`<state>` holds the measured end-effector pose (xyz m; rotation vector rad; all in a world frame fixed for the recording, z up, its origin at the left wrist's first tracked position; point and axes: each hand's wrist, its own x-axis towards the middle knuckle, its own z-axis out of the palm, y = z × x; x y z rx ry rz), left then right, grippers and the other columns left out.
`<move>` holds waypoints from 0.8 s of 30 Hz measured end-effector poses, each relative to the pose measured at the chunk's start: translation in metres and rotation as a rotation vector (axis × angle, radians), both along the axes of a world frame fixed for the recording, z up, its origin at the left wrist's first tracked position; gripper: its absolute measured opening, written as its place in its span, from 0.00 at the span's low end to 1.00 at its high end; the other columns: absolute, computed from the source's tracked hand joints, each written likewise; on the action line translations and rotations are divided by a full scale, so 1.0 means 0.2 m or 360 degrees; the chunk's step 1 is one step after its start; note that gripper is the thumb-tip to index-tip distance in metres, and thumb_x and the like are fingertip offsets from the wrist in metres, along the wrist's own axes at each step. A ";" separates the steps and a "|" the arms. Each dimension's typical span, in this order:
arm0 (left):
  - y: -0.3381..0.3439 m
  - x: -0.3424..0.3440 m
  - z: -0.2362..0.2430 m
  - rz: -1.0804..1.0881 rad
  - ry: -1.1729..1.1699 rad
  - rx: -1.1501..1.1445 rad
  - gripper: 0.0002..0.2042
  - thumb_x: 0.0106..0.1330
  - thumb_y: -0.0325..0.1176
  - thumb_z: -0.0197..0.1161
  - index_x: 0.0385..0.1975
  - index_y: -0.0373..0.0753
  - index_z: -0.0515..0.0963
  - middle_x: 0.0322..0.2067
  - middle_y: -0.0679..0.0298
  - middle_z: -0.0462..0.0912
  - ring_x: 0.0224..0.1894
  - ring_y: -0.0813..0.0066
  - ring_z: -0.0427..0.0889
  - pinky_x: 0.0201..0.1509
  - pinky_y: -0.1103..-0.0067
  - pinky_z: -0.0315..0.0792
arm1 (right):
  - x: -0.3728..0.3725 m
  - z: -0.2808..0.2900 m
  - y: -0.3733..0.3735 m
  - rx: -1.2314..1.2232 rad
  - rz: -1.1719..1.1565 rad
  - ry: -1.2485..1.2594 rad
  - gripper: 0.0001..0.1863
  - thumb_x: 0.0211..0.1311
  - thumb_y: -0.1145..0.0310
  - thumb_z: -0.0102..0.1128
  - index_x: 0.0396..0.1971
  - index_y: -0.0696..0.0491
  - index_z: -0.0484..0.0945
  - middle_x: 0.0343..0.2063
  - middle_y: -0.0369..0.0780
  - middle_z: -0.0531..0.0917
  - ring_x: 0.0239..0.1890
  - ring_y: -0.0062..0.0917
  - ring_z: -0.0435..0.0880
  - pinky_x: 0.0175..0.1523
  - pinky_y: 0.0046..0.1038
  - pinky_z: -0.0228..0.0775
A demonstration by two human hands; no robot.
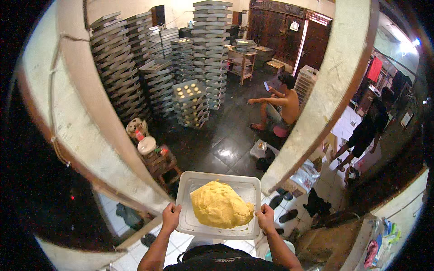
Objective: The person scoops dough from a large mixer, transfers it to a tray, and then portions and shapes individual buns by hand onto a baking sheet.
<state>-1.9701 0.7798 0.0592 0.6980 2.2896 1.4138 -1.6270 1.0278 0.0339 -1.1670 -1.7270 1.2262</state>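
Observation:
A white rectangular plastic tray (185, 183) is held out in front of my body, with a large lumpy mound of yellow dough (221, 203) in it. My left hand (172, 217) grips the tray's left end, thumb on the rim. My right hand (264, 219) grips the opposite end the same way. Both forearms rise from the lower edge, either side of my dark clothing.
Pillars frame a doorway with sandals (288, 215) by it. Beyond stand stacked metal trays (208, 54), some holding pale rounds (187, 90), and a low wooden stand (162, 162). A seated person (285, 106) holds a phone; another person (366, 126) stands at right.

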 end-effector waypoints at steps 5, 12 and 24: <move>0.82 -0.52 -0.02 -0.0094 0.0165 -0.0049 0.20 0.68 0.40 0.66 0.22 0.34 0.66 0.19 0.62 0.64 0.25 0.75 0.63 0.30 0.71 0.62 | -0.50 0.12 0.70 -0.0030 -0.0145 -0.0058 0.14 0.45 0.76 0.64 0.19 0.52 0.64 0.18 0.28 0.64 0.23 0.15 0.61 0.28 0.24 0.56; 2.21 -1.10 0.21 -0.0409 0.0044 0.0113 0.19 0.67 0.39 0.66 0.23 0.35 0.66 0.20 0.64 0.64 0.26 0.77 0.62 0.30 0.73 0.63 | -0.89 0.18 1.74 -0.0047 -0.0413 0.0095 0.10 0.49 0.77 0.59 0.21 0.52 0.65 0.20 0.29 0.66 0.24 0.15 0.64 0.29 0.25 0.59; 4.35 -1.96 0.21 -0.0317 -0.0009 0.0085 0.20 0.67 0.38 0.67 0.21 0.37 0.64 0.19 0.68 0.61 0.26 0.79 0.60 0.30 0.74 0.62 | -1.83 0.36 3.92 0.0037 -0.0405 -0.0075 0.11 0.50 0.73 0.61 0.20 0.54 0.65 0.19 0.32 0.64 0.25 0.18 0.63 0.31 0.26 0.60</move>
